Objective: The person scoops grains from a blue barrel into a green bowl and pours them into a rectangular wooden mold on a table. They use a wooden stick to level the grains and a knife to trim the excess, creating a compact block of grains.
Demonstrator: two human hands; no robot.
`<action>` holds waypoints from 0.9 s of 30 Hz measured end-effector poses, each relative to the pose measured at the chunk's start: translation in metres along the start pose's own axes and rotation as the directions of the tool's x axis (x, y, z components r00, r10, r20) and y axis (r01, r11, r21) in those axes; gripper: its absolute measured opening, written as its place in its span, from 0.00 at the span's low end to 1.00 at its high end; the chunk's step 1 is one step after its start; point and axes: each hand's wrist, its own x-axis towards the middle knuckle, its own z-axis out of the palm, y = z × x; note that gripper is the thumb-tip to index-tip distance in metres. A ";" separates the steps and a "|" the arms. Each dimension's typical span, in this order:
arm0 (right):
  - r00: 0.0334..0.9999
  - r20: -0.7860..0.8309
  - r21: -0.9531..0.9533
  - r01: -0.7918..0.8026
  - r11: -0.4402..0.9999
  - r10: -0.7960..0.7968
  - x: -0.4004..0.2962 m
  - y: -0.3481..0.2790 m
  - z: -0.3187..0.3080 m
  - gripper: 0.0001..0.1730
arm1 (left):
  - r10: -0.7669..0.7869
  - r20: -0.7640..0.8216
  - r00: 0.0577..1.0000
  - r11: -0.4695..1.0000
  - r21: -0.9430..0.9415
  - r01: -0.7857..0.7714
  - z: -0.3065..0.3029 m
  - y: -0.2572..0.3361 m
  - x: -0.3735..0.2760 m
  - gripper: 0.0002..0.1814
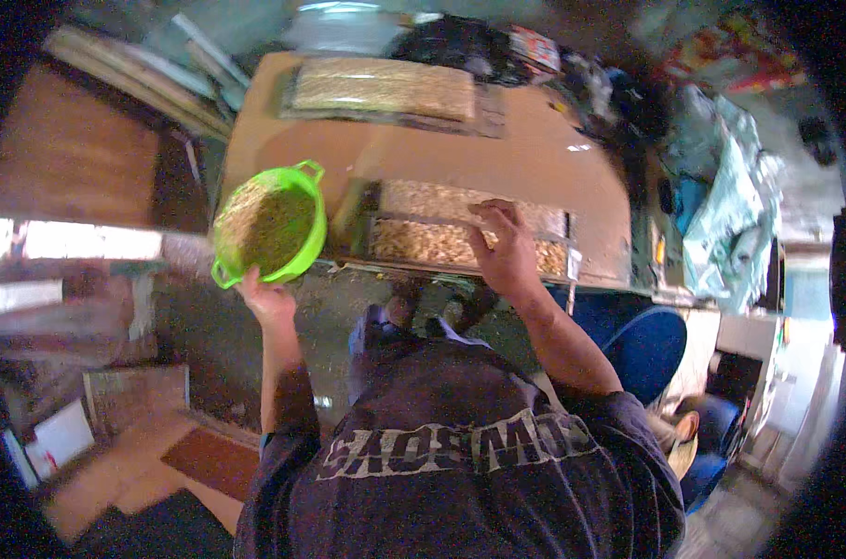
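Observation:
A bright green plastic bowl with two loop handles tilts in my left hand, which grips it by its near rim beside the lower handle. Inside lies a tan, grainy material, partly in shadow. My right hand is over a shallow rectangular tray, palm down, fingers bent and apart with nothing visible in them. Pale chips or flakes fill that tray, and a dark strip crosses it lengthwise. Whether my fingertips touch the chips is unclear. Blur hides fine detail.
A second rectangular panel or tray with a tan, grainy surface lies at the far side of the brown table. Dark bags crowd its back edge. Greenish plastic sheeting hangs at right. A blue chair stands near my right arm.

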 end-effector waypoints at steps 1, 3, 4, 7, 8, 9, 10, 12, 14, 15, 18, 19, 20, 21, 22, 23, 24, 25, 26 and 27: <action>0.992 -0.057 0.031 -0.107 0.994 0.108 -0.005 0.008 -0.014 0.14 | -0.021 -0.018 1.000 1.000 -0.002 0.021 -0.008 -0.005 0.008 0.34; 0.958 -0.203 -0.104 -0.229 0.968 0.204 -0.020 0.048 -0.044 0.12 | -0.088 0.002 0.996 0.996 -0.031 0.088 -0.013 -0.010 0.016 0.34; 0.904 -0.379 -0.011 -0.218 0.976 0.198 -0.036 0.091 -0.051 0.10 | -0.094 -0.067 0.993 0.995 -0.025 0.092 -0.014 -0.017 0.023 0.33; 0.739 -0.574 -0.066 -0.471 0.880 0.353 -0.078 0.157 -0.089 0.10 | -0.084 -0.076 0.993 0.995 0.040 0.088 -0.015 -0.024 0.029 0.32; 0.744 -0.561 -0.132 -0.514 0.848 0.363 -0.103 0.188 -0.099 0.12 | -0.074 -0.100 0.992 0.997 -0.005 0.073 -0.001 -0.026 0.029 0.32; 0.748 -0.540 -0.159 -0.541 0.826 0.386 -0.118 0.201 -0.100 0.13 | -0.075 -0.073 0.995 0.997 0.015 0.076 -0.001 -0.030 0.033 0.33; 0.753 -0.516 -0.188 -0.564 0.804 0.408 -0.131 0.208 -0.101 0.14 | -0.076 -0.048 0.996 0.996 0.034 0.077 -0.007 -0.033 0.040 0.33; 0.792 -0.452 -0.224 -0.546 0.807 0.410 -0.146 0.218 -0.096 0.17 | -0.118 -0.006 0.993 0.991 0.068 0.118 -0.010 -0.035 0.043 0.34; 0.747 -0.419 -0.236 -0.638 0.733 0.516 -0.151 0.221 -0.085 0.17 | -0.110 -0.024 0.994 0.992 0.064 0.111 -0.007 -0.042 0.047 0.34; 0.767 -0.416 -0.246 -0.612 0.751 0.488 -0.153 0.227 -0.076 0.17 | -0.099 -0.038 0.994 0.993 0.066 0.102 -0.006 -0.040 0.048 0.34; 0.720 -0.275 0.020 -0.658 0.753 0.637 -0.154 0.243 -0.063 0.18 | -0.067 -0.064 0.996 0.985 0.155 0.076 -0.001 -0.040 0.049 0.36; 0.659 -0.245 0.187 -0.687 0.702 0.711 -0.155 0.242 -0.059 0.18 | -0.081 -0.074 0.994 0.977 0.189 0.094 0.007 -0.039 0.046 0.37; 0.597 -0.198 0.348 -0.699 0.625 0.777 -0.156 0.240 -0.057 0.18 | -0.095 -0.085 0.992 0.969 0.223 0.111 0.016 -0.037 0.043 0.38; 0.537 -0.138 0.495 -0.690 0.527 0.832 -0.156 0.235 -0.056 0.18 | -0.107 -0.096 0.990 0.958 0.254 0.129 0.021 -0.033 0.040 0.39; 0.511 -0.085 0.549 -0.693 0.468 0.855 -0.145 0.217 -0.060 0.18 | -0.081 -0.075 0.994 0.953 0.286 0.099 0.014 -0.032 0.039 0.42; 0.535 -0.065 0.597 -0.656 0.462 0.842 -0.142 0.218 -0.056 0.17 | -0.079 -0.093 0.993 0.951 0.291 0.103 0.005 -0.028 0.038 0.43; 0.548 -0.061 0.642 -0.619 0.453 0.834 -0.146 0.220 -0.057 0.16 | -0.096 -0.102 0.990 0.948 0.293 0.122 0.006 -0.027 0.032 0.43; 0.561 -0.057 0.685 -0.580 0.441 0.826 -0.149 0.221 -0.059 0.15 | -0.112 -0.109 0.988 0.945 0.296 0.140 0.012 -0.026 0.024 0.44; 0.559 -0.104 0.680 -0.564 0.469 0.823 -0.153 0.222 -0.060 0.14 | -0.079 -0.129 0.988 0.937 0.329 0.118 0.016 -0.024 0.013 0.44; 0.554 -0.151 0.674 -0.549 0.495 0.819 -0.159 0.221 -0.061 0.14 | -0.046 -0.145 0.988 0.926 0.364 0.097 0.029 -0.021 -0.005 0.45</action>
